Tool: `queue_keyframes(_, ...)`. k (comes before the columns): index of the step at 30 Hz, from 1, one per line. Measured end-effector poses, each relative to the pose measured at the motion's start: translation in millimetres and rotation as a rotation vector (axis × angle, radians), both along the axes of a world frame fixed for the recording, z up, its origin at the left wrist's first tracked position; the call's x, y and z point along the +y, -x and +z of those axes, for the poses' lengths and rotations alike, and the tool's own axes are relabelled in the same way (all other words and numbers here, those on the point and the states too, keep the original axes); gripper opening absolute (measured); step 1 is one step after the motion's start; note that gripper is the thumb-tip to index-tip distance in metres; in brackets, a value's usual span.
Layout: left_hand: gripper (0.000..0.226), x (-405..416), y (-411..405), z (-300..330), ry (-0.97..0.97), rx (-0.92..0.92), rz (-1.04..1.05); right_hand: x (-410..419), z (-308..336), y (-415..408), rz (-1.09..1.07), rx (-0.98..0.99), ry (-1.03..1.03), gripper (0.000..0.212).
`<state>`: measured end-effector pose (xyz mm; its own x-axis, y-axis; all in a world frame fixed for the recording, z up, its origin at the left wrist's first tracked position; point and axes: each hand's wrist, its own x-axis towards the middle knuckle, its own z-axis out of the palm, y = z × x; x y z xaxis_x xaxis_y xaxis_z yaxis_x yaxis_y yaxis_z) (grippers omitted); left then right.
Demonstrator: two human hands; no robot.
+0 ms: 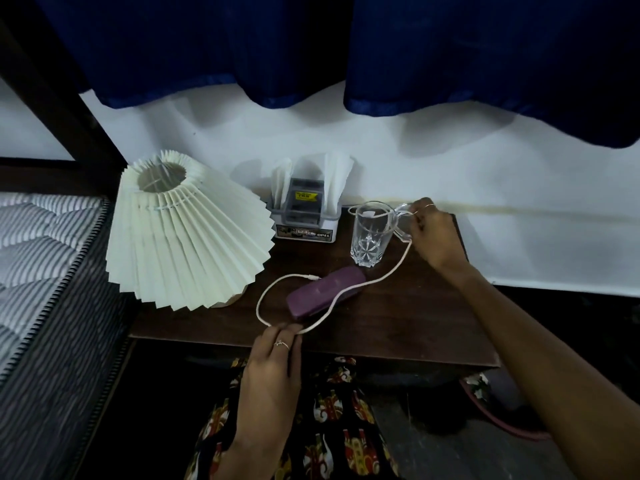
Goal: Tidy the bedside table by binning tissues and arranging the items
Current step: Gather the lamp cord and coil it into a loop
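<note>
Both hands on the thin white braided cable (398, 270). Left hand (272, 362) pinches the near loop at the front edge of the dark wooden bedside surface (398, 320); right hand (429, 233) is closed on coils of cable at the back right, just beside the clear cut-glass tumbler (369, 233).

Cable runs from the right hand, crosses over the purple oblong case (323, 292), reaches the left pinch, then curves back to a plug end touching the case.

Step in hand, by my reading: gathering the cable into a coil.
- Lift the run clear of the case before drawing it in, or the case may slide.
- Keep the right hand's winding away from the tumbler; a snag could tip it.
- Feed slack from the left, evenly.

Cream pleated lampshade (187, 233) sits tilted at left. White tissues stand in the grey holder box (304, 216) at the back; no loose ones visible.
</note>
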<state>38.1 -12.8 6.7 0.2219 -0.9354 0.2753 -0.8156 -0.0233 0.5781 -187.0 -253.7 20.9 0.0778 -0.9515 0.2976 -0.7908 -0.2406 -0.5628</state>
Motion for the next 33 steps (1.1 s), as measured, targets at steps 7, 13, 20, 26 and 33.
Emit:
queue_keyframes(7, 0.032, 17.6, 10.6, 28.7, 0.070, 0.045, -0.003, 6.5, 47.0, 1.9, -0.052, -0.069, 0.041, 0.017)
queue_keyframes(13, 0.025, 28.0, 15.4, 57.8, 0.231, 0.095, -0.008, 34.3, 96.8, 6.2, -0.147, -0.285, 0.141, 0.021)
queue_keyframes(20, 0.022, 48.6, 16.2, 93.8, 0.413, 0.124, -0.010, 106.5, 146.1, 36.4, -0.145, -0.685, 0.238, 0.014)
queue_keyframes(26, 0.021, 72.4, 19.1, 121.3, 0.531, 0.136, -0.081, 195.2, 171.8, 60.0, -0.176, -0.923, 0.282, 0.017)
queue_keyframes(33, 0.020, 100.3, 19.3, 160.0, 0.622, 0.124, -0.192, 294.0, 146.6, 74.7, -0.183, -0.878, 0.101, 0.011)
